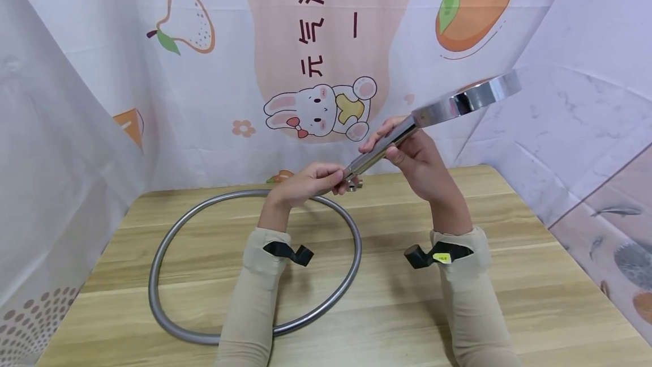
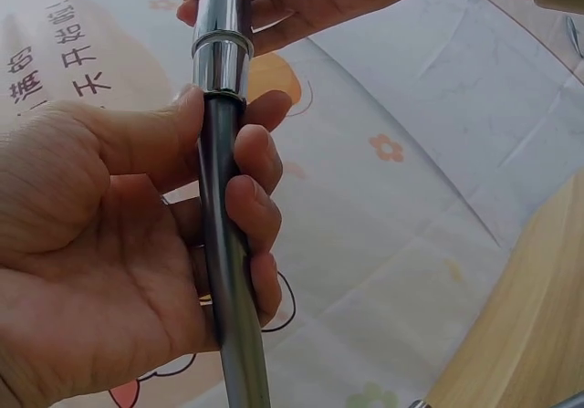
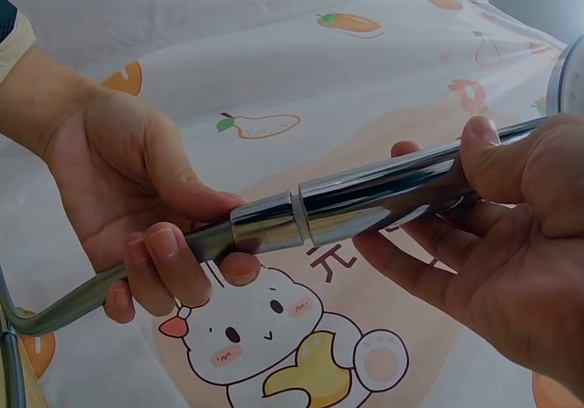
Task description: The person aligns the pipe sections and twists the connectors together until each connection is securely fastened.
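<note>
Far left, the grey metal shower hose (image 1: 154, 279) lies in one wide loop on the desk (image 1: 392, 321), slack enough, it seems, to spare its end any tug. Now the left hand (image 1: 305, 183): thumb and fingers wrapped round that hose just below its chrome connector (image 3: 266, 224), probably for steady alignment. Connector meets handle (image 3: 392, 189), nearly in line, a pale ring (image 3: 300, 216) at the joint! Past the left fingertips, something small and chrome (image 1: 351, 186), too small to identify. Then the right hand (image 1: 421, 162), gripping the handheld shower head (image 1: 466, 101) by that handle, apparently bearing its weight, broad end angled up at far right. The count: one hose, one shower head, two hands, both occupied.
</note>
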The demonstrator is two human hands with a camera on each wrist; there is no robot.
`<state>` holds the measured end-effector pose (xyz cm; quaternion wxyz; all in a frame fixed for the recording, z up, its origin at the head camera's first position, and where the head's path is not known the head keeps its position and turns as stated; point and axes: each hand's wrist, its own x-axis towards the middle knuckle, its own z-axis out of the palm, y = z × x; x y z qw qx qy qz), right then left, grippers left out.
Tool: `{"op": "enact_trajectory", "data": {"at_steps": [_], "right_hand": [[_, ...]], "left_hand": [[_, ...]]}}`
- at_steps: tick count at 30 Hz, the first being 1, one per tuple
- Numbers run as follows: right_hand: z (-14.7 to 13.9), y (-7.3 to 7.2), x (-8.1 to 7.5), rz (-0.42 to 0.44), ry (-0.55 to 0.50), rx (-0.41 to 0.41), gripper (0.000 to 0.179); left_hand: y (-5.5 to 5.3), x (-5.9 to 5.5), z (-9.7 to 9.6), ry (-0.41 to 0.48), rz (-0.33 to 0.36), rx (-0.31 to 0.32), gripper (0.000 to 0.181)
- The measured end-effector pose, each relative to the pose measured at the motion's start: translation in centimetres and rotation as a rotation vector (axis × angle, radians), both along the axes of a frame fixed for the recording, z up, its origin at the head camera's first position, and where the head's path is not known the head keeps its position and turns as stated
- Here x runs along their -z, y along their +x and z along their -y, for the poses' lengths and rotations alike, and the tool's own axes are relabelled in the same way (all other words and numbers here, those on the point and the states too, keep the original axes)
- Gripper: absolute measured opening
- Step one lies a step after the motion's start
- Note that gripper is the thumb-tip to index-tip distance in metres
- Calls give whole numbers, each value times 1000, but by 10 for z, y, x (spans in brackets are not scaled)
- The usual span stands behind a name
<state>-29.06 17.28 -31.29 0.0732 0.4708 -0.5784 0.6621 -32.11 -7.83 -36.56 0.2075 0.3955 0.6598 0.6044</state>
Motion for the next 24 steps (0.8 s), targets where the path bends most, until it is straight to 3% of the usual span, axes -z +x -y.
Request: {"op": "enact_trajectory", "data": {"at_steps": [9, 16, 24], "right_hand": [[-1, 0, 0, -11, -2, 1, 29], [0, 0, -2, -1, 16, 11, 29], [0, 0, 0, 2, 21, 16, 28]], "left_hand": [[-1, 1, 0, -46, -19, -40, 23], [-3, 4, 0, -7, -18, -20, 34], [-3, 6, 1, 2, 1, -25, 29]]}}
